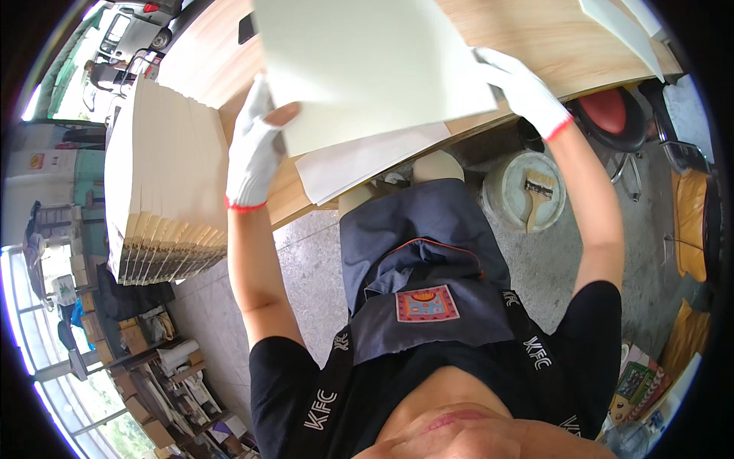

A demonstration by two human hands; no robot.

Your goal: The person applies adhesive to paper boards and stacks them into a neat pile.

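Note:
A large pale sheet of paper or card (359, 76) is raised over the table, covering much of it. My left hand (256, 149), in a white glove with a red cuff, is closed on its left edge, and the bare thumb tip lies on top. At the right edge my right hand (524, 86), gloved the same way, grips the sheet near its corner; part of its fingers is hidden. Below the raised sheet, some white paper (359, 162) lies along the table's near edge. Whether the raised piece is one sheet or several, I cannot tell.
A tall stack of thick paper bundles (168, 168) stands left of the wooden table (558, 38). A dark phone-like object (246, 29) and white sheets (623, 30) lie on the table. Below right are a bucket (493, 187) with a brush (537, 191) and a red-black stool (609, 118).

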